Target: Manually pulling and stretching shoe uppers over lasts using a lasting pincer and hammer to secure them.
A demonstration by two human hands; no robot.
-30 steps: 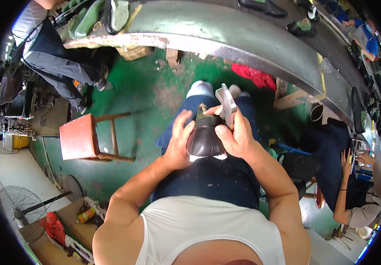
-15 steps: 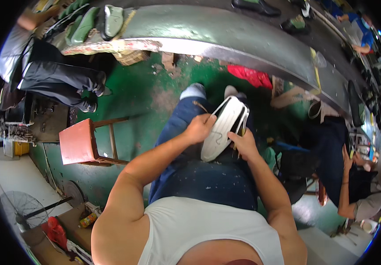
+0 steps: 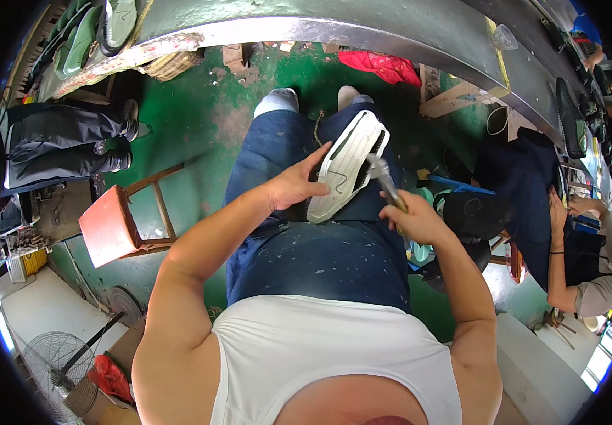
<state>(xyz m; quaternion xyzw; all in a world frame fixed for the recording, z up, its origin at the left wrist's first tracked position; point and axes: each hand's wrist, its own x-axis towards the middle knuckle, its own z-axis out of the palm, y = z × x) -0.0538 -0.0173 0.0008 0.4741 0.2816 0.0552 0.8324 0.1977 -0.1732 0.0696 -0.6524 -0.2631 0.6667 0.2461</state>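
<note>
On my lap lies an upturned shoe (image 3: 335, 170), its white underside facing up with a squiggly mark on it and a white edge around a dark gap toward the toe. My left hand (image 3: 295, 186) grips its left side, thumb across the underside and fingers at the edge. In my right hand (image 3: 419, 219) is a hammer (image 3: 389, 185), held by its yellowish handle. The metal head is over the shoe's right edge; whether it touches, I cannot tell.
A grey workbench (image 3: 249, 25) with green shoes (image 3: 79, 42) crosses the far side. On the left are a red-seated stool (image 3: 109, 225), a standing person's legs (image 3: 65, 142) and a fan (image 3: 54, 361). Another person (image 3: 568, 276) works at the right. Red cloth (image 3: 380, 67) lies under the bench.
My right hand has left the shoe's edge and moved right, now with the hammer's head out over the shoe. My left hand has shifted from the upper edge to the shoe's side.
</note>
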